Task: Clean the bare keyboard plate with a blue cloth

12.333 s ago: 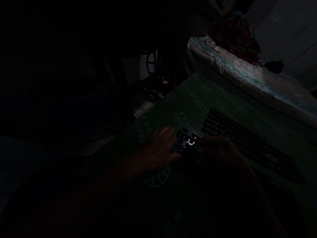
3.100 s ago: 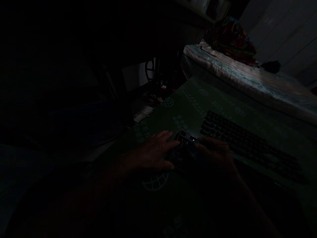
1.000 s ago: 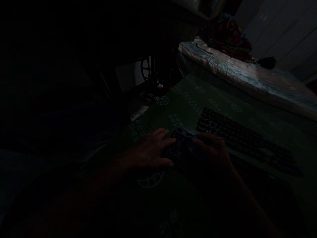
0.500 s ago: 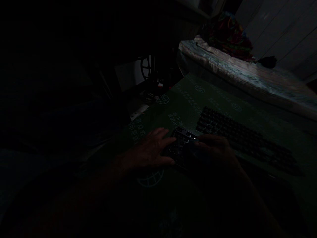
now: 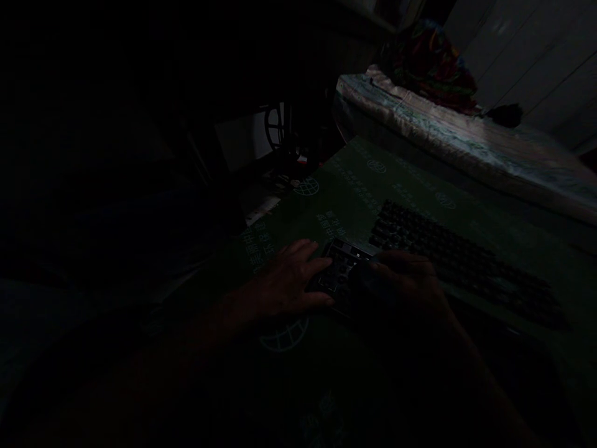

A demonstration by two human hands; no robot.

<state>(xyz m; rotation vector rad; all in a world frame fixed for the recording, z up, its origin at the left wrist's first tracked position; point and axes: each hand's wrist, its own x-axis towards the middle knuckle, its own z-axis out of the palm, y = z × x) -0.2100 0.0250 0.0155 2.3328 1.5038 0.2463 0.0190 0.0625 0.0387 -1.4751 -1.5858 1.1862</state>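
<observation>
The scene is very dark. My left hand lies with fingers spread at the left end of a dark keyboard body, its fingertips on the edge. Bare switch-like spots and a pale outline show on that end; the rest of the body runs into shadow toward the lower right. My right hand is closed just above the keyboard, around a dark bluish thing too dim to name. Beyond the keyboard, rows of loose dark keycaps lie on the green printed board.
A mattress-like pad with a bundle of patterned cloth lies along the far right. At the back left stands a dark frame with a spoked wheel. A small dark item rests on the pad.
My right hand has shifted slightly over the keyboard, with the dark bluish thing still in it. My left hand stays almost where it was.
</observation>
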